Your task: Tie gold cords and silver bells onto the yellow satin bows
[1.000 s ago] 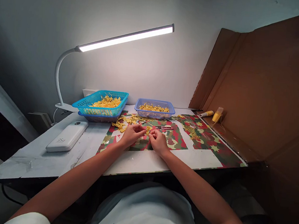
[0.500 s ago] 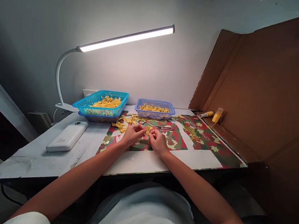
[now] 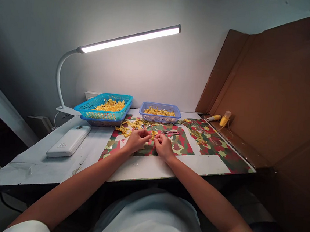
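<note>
A small yellow ribbon bow [image 3: 153, 134] is pinched between my two hands above the camouflage-patterned sheet. My left hand [image 3: 138, 140] grips its left side with closed fingertips. On the other side, my right hand [image 3: 164, 146] has thumb and forefinger closed on it. Just behind the hands lie small snips [image 3: 170, 132]. Loose yellow ribbon pieces [image 3: 126, 129] are scattered beyond my left hand. The fingers partly cover the bow, so its finer details cannot be made out.
A turquoise basket [image 3: 102, 116] of yellow ribbon pieces rests on a blue one. Behind my hands stands a purple basket [image 3: 159, 118] with more pieces. A white power bank [image 3: 69, 142], a lamp [image 3: 131, 39], thread spools [image 3: 225, 119], gold cords [image 3: 199, 137] and a cardboard wall [image 3: 271, 91] surround the workspace.
Both hands stay almost in place with the bow between them. The view has shifted very slightly.
</note>
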`<state>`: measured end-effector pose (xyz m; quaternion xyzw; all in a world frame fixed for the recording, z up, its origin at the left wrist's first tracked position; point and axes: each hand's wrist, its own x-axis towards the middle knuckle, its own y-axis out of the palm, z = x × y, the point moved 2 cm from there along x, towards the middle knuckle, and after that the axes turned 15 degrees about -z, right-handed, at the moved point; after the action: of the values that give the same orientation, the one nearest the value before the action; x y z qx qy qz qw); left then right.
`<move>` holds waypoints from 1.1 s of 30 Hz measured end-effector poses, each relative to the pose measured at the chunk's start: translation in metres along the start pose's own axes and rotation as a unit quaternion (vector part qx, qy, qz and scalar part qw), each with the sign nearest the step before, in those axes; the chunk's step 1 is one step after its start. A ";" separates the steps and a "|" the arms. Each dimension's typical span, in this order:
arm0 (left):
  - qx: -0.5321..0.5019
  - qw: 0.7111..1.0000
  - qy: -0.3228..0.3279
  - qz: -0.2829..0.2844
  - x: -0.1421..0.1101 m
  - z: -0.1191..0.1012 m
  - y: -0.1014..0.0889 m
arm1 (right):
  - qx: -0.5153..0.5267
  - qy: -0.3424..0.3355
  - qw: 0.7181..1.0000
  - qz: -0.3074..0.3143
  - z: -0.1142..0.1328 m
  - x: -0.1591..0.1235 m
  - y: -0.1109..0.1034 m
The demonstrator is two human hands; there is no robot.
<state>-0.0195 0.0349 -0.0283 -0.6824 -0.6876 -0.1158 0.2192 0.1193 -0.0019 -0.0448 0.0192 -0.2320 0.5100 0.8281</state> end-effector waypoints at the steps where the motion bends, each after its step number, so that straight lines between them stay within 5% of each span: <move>1: 0.001 1.000 0.000 0.001 0.000 0.000 0.000 | 0.001 0.001 1.000 0.001 0.000 0.000 0.000; 19: 0.074 0.989 0.122 -0.030 -0.008 -0.004 0.003 | 0.136 0.056 0.989 0.022 -0.010 0.002 0.009; 29: 0.031 0.994 0.044 -0.090 -0.010 -0.006 0.001 | 0.150 0.049 0.987 0.019 -0.012 0.002 0.011; 33: 0.018 0.996 0.049 -0.072 -0.007 -0.002 0.000 | 0.141 0.039 0.989 0.023 -0.010 0.002 0.010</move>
<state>-0.0195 0.0277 -0.0298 -0.6202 -0.7256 -0.1523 0.2563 0.1149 0.0074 -0.0555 0.1106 -0.1257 0.5573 0.8133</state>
